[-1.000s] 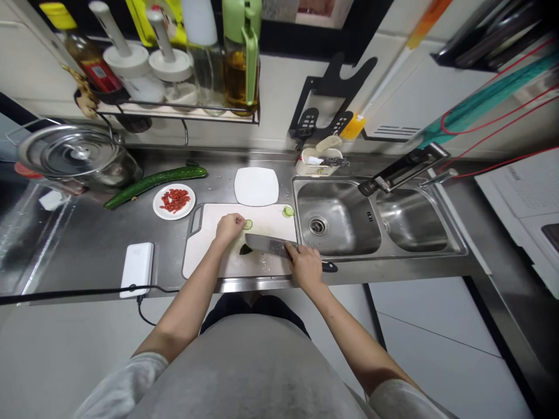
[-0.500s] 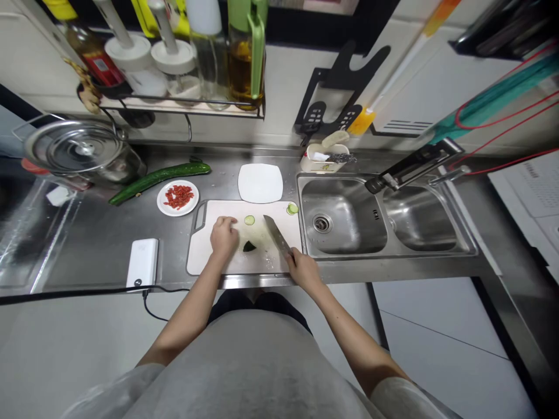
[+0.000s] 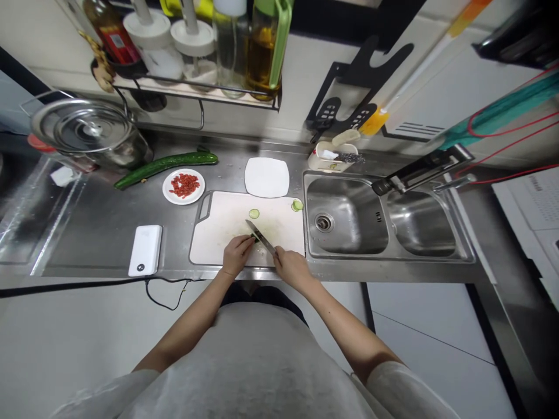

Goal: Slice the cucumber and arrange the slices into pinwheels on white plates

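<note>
Around the handle of a kitchen knife [image 3: 261,235] my right hand [image 3: 292,267] is closed, with the blade slanting up and left over the white cutting board [image 3: 222,218]. My left hand [image 3: 237,255] pinches a small dark green cucumber piece [image 3: 256,238] against the board, right beside the blade; the fingers hide most of it. A single cucumber slice [image 3: 254,213] lies flat above the knife. Several more slices [image 3: 297,205] sit together at the board's upper right corner.
Behind the board are a white plate [image 3: 266,177], a dish of chopped red pieces [image 3: 184,186] and a long cucumber [image 3: 166,166]. A double sink [image 3: 347,215] lies to the right. A lidded steel pot [image 3: 94,137] and a white power bank [image 3: 145,250] are on the left.
My left hand has moved right and down and taken hold of the dark green cucumber piece. The knife has come left and down to it. The view has shifted slightly.
</note>
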The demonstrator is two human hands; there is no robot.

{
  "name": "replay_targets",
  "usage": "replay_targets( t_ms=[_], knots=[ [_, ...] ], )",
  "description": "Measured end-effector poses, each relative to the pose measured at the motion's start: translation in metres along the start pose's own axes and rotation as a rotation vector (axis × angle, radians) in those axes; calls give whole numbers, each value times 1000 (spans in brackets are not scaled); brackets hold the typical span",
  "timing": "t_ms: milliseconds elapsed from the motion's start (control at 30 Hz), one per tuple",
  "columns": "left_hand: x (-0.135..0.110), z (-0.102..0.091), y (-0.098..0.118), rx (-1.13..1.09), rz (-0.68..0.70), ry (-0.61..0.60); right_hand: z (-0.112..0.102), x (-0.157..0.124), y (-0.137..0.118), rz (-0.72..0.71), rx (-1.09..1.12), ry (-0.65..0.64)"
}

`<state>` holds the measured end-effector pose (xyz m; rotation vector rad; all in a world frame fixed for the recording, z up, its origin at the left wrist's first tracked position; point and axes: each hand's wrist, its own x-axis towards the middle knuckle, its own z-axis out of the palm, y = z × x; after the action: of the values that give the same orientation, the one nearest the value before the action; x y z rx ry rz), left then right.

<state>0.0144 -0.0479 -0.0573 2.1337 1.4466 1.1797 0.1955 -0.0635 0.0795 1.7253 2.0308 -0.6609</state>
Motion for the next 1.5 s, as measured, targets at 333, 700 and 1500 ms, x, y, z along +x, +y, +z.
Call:
replay_targets(
  t_ms=[333, 700, 1500],
  knots=[
    [-5, 4, -5, -6, -3, -7, 0, 0, -3, -11, -11, -3],
    [-4, 3, -3, 10, 18, -4, 1, -1, -4, -23, -32, -34],
    [-5, 4, -6, -33, 22, -21, 6, 7, -13, -18, 1, -41]
  ],
)
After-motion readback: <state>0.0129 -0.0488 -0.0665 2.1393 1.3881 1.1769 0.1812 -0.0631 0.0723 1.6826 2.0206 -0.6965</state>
